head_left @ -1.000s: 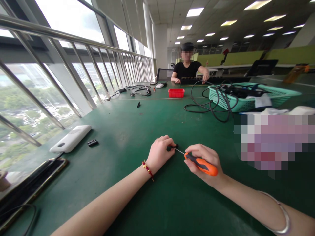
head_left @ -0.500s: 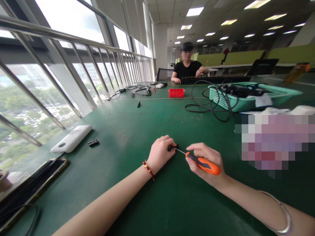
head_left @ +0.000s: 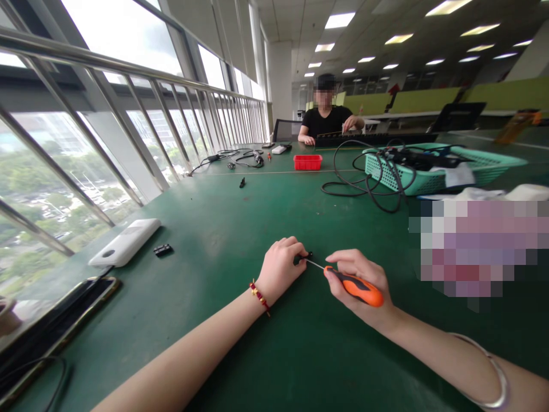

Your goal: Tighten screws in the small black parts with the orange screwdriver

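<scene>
Inscriptions, legible: none.
Screwdriver (head_left: 358, 290), orange and black handle: any lettering too small to read.
White device (head_left: 131, 239), on the bench (head_left: 210, 229): dark oval and faint grey patch on upper face; no characters made out.
Gold-edged phone (head_left: 86, 303): dark screen, nothing readable.
Pixelated item (head_left: 476, 246), at right: any print masked.
Red shape (head_left: 393, 90), background: arrow-like; whether a sign, cannot be told.
</scene>
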`<act>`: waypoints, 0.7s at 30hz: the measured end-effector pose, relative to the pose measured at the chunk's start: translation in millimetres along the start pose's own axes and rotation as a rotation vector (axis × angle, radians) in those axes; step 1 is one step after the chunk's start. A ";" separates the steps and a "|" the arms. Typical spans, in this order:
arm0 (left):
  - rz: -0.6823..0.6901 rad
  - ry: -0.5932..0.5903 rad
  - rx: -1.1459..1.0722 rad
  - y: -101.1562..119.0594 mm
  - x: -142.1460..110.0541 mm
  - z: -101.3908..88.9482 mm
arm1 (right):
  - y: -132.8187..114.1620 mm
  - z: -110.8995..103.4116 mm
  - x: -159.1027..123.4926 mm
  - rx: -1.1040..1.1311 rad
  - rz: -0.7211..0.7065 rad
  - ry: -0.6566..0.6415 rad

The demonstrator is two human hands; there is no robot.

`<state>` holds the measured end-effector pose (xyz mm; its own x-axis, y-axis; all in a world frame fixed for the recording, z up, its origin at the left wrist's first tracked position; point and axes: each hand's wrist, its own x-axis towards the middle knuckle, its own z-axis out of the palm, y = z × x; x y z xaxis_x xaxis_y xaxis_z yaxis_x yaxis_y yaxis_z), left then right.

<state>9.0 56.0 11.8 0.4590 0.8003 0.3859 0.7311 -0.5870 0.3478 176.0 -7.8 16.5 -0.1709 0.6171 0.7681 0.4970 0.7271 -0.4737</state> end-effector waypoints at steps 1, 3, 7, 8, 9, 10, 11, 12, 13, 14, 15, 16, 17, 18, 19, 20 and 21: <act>-0.004 -0.001 0.007 0.7 0.0 -0.5 | -0.2 0.5 -0.5 0.012 0.006 0.003; -0.014 -0.002 0.015 1.8 0.0 -1.2 | 1.3 2.9 -1.4 0.028 0.016 0.061; -0.019 -0.009 0.023 1.8 -0.4 -1.1 | 6.6 7.0 -1.2 0.070 0.003 0.144; -0.017 -0.011 0.026 1.6 -0.6 -0.9 | 7.1 6.8 -1.0 0.062 0.003 0.141; -0.017 -0.010 0.030 1.5 -0.8 -0.7 | 7.1 6.1 -0.8 0.043 0.007 0.124; -0.016 -0.008 0.034 1.5 -1.0 -0.6 | 6.5 4.9 -0.7 0.015 0.007 0.101; -0.015 -0.005 0.039 1.6 -1.2 -0.5 | 5.6 3.6 -0.9 -0.013 0.004 0.070; -0.015 -0.001 0.044 1.8 -1.3 -0.6 | 4.5 2.3 -1.2 -0.033 0.000 0.038; -0.014 0.001 0.050 2.0 -1.5 -0.7 | 3.5 1.4 -1.6 -0.042 -0.002 0.011; -0.013 0.002 0.056 2.2 -1.5 -0.8 | 2.8 0.9 -2.1 -0.043 -0.004 -0.004; -0.013 0.001 0.062 2.4 -1.5 -0.9 | 2.4 0.9 -2.4 -0.037 -0.004 0.003; -0.012 -0.001 0.068 2.4 -1.5 -1.0 | 2.6 1.4 -2.6 -0.022 -0.004 0.025; -0.013 -0.002 0.073 2.5 -1.4 -1.2 | 3.1 2.3 -2.5 0.001 -0.005 0.053; -0.014 -0.004 0.077 2.5 -1.3 -1.3 | 4.0 3.4 -2.3 0.027 -0.007 0.076; -0.014 -0.004 0.079 2.5 -1.2 -1.4 | 5.0 4.4 -1.9 0.048 -0.010 0.091; -0.014 -0.005 0.081 2.5 -1.1 -1.5 | 6.0 5.2 -1.5 0.052 -0.006 0.097; -0.012 -0.005 0.081 2.6 -1.1 -1.6 | 6.8 5.6 -1.1 0.038 0.001 0.093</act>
<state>9.7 53.4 13.7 0.4519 0.8081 0.3778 0.7751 -0.5653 0.2822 174.8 -1.9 10.1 -0.0895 0.5882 0.8037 0.4642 0.7386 -0.4888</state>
